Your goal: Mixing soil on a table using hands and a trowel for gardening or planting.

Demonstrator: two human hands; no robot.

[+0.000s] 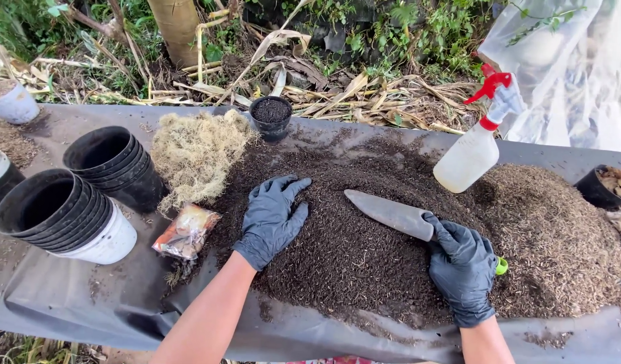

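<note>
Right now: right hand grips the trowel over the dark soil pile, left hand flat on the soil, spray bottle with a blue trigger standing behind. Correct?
Not quite. In the head view the spray bottle has a red trigger, not blue. The rest stands: the right hand grips the trowel over the dark soil pile, and the left hand lies flat on the soil.

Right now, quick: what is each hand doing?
Left hand: open, palm down on the dark soil pile, holding nothing.
Right hand: closed around the grey trowel.
</note>
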